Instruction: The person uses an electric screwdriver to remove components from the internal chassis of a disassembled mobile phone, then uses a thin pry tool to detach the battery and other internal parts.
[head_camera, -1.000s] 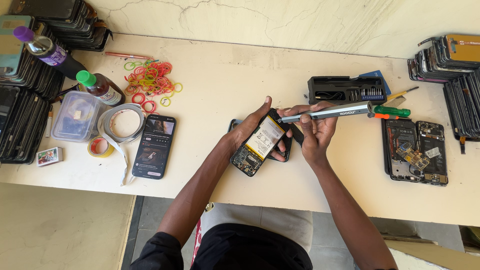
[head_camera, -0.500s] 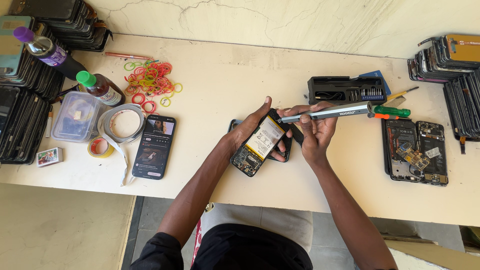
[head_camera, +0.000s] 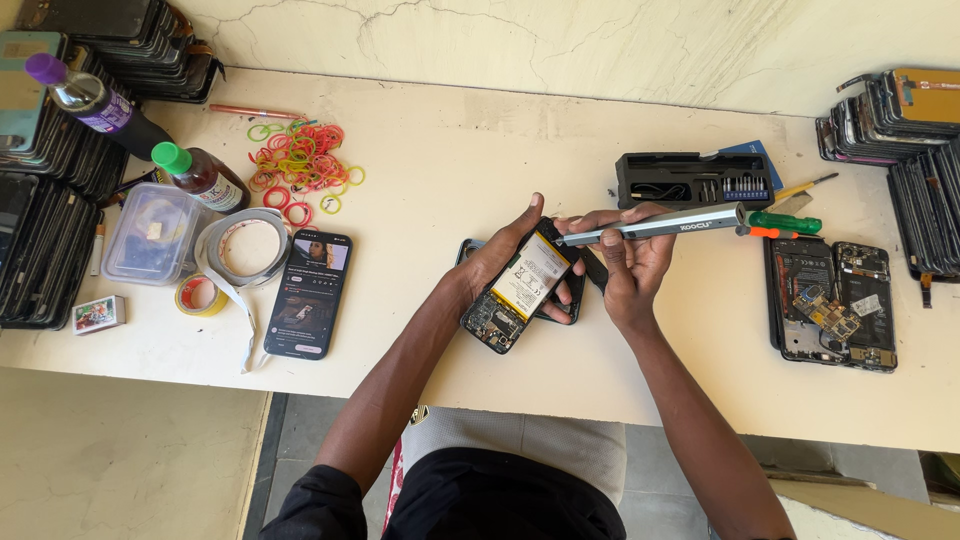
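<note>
my left hand (head_camera: 505, 255) grips the opened phone (head_camera: 520, 287) tilted just above the worktop (head_camera: 450, 150); my right hand (head_camera: 630, 265) is closed around the grey electric screwdriver (head_camera: 655, 225), tip seemingly touching the phone's top edge.

Lit phone screen (head_camera: 308, 292) beside small matchbox (head_camera: 98, 314).

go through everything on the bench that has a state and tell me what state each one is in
Opened phone: back off, battery exposed, held by left hand.
Electric screwdriver: in right hand, tip at the phone.
Black phone: screen lit, lying flat.
Bit case: open.
Dismantled phones: backs off, boards showing.
Green-capped bottle: capped, lying down.
Plastic box: lidded.
</note>
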